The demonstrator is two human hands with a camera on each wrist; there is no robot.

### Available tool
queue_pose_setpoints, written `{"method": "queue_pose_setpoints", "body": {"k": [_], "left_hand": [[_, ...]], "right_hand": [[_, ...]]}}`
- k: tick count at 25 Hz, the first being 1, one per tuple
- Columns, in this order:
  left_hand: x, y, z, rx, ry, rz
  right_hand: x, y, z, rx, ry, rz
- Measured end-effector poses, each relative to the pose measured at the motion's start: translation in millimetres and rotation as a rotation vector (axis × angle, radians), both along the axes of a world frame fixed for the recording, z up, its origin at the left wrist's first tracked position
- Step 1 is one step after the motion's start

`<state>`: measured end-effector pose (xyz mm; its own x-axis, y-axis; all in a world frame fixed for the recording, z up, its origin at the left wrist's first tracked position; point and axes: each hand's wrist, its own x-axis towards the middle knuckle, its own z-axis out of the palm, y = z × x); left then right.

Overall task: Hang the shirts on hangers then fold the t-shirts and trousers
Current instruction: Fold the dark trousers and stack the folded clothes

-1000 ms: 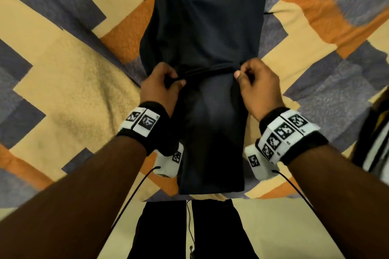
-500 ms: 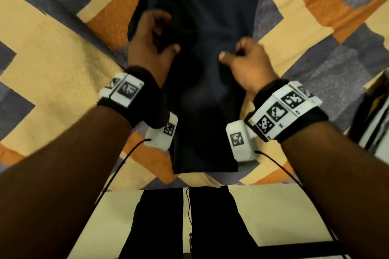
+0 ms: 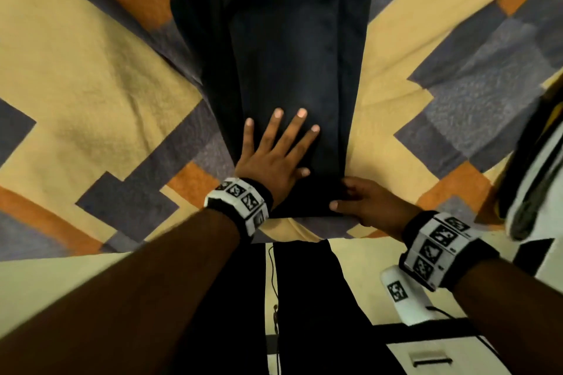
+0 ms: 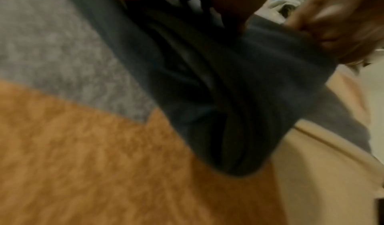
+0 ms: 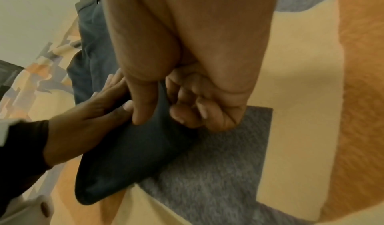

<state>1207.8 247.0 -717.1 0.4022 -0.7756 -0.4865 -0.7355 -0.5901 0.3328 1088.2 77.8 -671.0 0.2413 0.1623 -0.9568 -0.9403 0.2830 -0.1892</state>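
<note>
The far end of the trousers (image 3: 289, 49) runs off the top of the head view, so the waistband isn't visible there. The left wrist view is blurry and mostly dark cloth; the fingers of that hand are barely readable in it. A striped garment (image 3: 530, 179) at the right edge is cut off too, can't say what it is.

The trousers are dark navy, laid lengthwise on a bed cover (image 3: 91, 76) patterned in yellow, orange and grey blocks, and folded over, with the fold edge nearest the person. The cloth looks fairly smooth, with long lengthwise creases.

The left hand (image 3: 271, 158) lies flat on the trousers near the fold, fingers spread and straight, gripping nothing. The right hand (image 3: 362, 204) is at the near right corner of the fold: thumb on top and fingers curled underneath, pinching the cloth, which the right wrist view shows clearly.
</note>
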Motion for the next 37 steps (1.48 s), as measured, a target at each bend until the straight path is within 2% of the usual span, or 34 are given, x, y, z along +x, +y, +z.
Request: {"method": "queue_pose_setpoints", "body": {"k": [3,7,9,11,12,15,16,17,18,20,21,23,24,26,28,30,31,34,35,37], "left_hand": [[7,4,-12,0.016,-0.055,-0.017],[8,2,-11,0.077,-0.072,-0.033],[9,0,-8,0.104,-0.059,-0.024],[11,-2,-7,0.128,-0.013,-0.024],[12,-2,-7,0.138,0.017,-0.029],[15,-6,-3,0.137,0.042,-0.037],[11,-4,-1,0.119,0.01,-0.027],[3,0,-1,0.083,-0.033,-0.012],[-8,7,2,0.055,-0.065,0.005],[-33,25,1,0.034,-0.074,0.046],[-43,33,-2,0.046,-0.076,0.095],[-46,44,-11,0.11,-0.102,0.207],[-41,48,-15,0.151,-0.098,0.206],[-28,59,-16,0.209,-0.064,0.136],[-18,65,-1,0.247,-0.022,0.093],[-16,52,8,0.255,-0.011,0.127],[-12,37,11,0.218,-0.026,0.148],[14,-5,1,0.123,-0.095,0.154],[28,-4,-2,0.158,-0.096,0.167],[52,23,-3,0.253,-0.075,0.197]], "right_hand": [[-3,-1,-8,0.03,-0.128,0.109],[-37,9,-23,-0.296,-0.441,0.592],[-51,16,-22,-0.456,-0.418,0.64],[-67,22,-22,-0.506,-0.287,0.577],[-76,28,-23,-0.504,-0.226,0.493],[-91,38,-13,-0.626,0.101,0.186],[-95,40,-7,-0.706,0.105,0.167],[-91,41,0,-0.825,0.011,0.189],[-82,43,6,-0.957,-0.169,0.231],[-47,57,4,-1.15,-0.57,0.455],[-25,67,-5,-1.178,-0.718,0.604],[7,87,-30,-1.19,-0.838,0.881],[10,89,-46,-1.206,-0.828,0.999],[-11,68,-65,-1.209,-0.675,1.158],[-45,34,-56,-1.278,-0.422,1.116],[-58,18,-39,-1.387,-0.292,1.019],[-44,22,-33,-1.409,-0.33,1.025],[41,48,-47,-1.393,-0.688,1.069],[60,49,-55,-1.386,-0.708,1.071],[67,30,-63,-1.402,-0.549,1.07]]}}
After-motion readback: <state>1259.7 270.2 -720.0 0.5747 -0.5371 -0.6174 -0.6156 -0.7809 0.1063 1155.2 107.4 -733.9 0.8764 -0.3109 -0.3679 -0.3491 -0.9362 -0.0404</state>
